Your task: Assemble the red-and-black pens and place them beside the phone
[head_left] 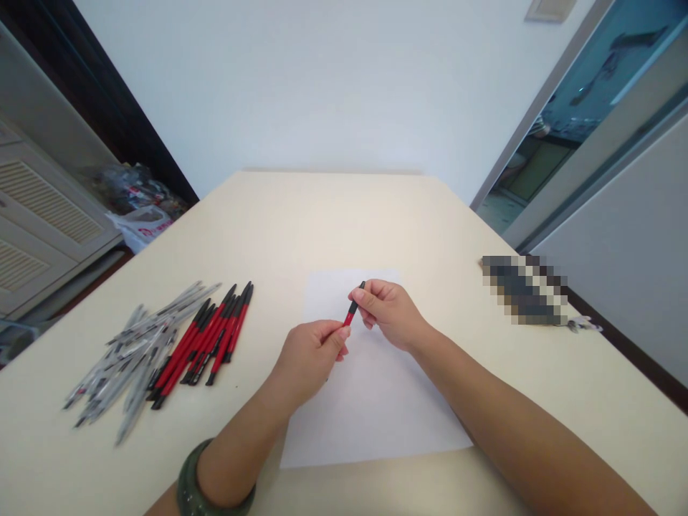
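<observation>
Both my hands grip one red and black pen [351,312] above a white sheet of paper [370,423]. My left hand [317,351] is closed around the red barrel at its lower part. The fingers of my right hand [388,309] pinch the black end at the top. The pen is tilted, its black tip pointing up and away from me. To the left lies a group of red and black pens [201,344], side by side on the table. Several clear and grey pen parts or refills [129,358] lie in a loose pile beside them.
The pale table [333,222] reaches back to a white wall [322,86]. A blurred-out dark object [521,290] lies near the right edge. Plastic bags [142,222] stand on the floor beyond the left edge, by a louvred cabinet [48,208].
</observation>
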Action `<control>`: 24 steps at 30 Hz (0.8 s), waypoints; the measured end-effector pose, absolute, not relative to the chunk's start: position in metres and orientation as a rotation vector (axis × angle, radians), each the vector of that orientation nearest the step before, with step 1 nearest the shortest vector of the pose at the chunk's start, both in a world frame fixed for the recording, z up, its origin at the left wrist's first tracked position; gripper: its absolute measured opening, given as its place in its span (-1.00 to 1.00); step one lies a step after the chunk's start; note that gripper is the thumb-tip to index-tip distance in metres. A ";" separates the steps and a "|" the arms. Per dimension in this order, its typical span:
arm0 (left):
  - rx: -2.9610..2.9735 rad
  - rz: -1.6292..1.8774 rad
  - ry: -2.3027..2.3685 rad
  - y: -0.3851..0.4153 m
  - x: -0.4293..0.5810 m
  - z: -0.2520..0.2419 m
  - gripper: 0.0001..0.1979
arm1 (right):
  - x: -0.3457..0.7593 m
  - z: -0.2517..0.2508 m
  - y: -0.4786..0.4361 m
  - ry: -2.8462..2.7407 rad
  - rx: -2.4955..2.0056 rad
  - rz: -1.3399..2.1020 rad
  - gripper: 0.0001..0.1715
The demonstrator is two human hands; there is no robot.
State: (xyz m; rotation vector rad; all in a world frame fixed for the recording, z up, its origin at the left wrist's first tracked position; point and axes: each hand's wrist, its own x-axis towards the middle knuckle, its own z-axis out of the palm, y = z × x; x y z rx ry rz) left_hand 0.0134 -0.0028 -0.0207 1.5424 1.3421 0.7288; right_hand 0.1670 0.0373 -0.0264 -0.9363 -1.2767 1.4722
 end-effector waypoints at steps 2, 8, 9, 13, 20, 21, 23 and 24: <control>1.496 0.760 1.342 -0.003 0.014 -0.020 -0.71 | 0.168 -0.026 0.037 -1.376 -1.021 1.391 -0.66; 0.875 1.103 1.013 0.006 0.007 -0.018 -0.82 | 0.176 -0.017 0.030 -1.888 -1.080 0.750 -0.77; 0.803 1.127 0.969 0.007 0.005 -0.018 -0.83 | 0.176 -0.014 0.028 -2.017 -0.999 0.686 -0.74; 0.616 1.122 0.853 0.010 0.002 -0.020 -0.84 | 0.172 -0.004 0.020 -2.325 -0.760 0.647 -0.61; 0.668 1.071 0.888 0.006 0.006 -0.022 -0.77 | 0.171 -0.008 0.029 -1.805 -0.797 0.866 -0.83; 0.695 1.067 0.899 0.006 0.006 -0.022 -0.76 | 0.175 -0.007 0.034 -1.613 -0.843 0.877 -0.84; 0.754 1.087 0.936 0.006 0.006 -0.023 -0.76 | 0.186 -0.005 0.044 -1.236 -0.818 0.954 -0.82; 0.790 1.106 0.964 0.006 0.006 -0.024 -0.77 | 0.193 -0.003 0.048 -1.092 -0.757 1.035 -0.80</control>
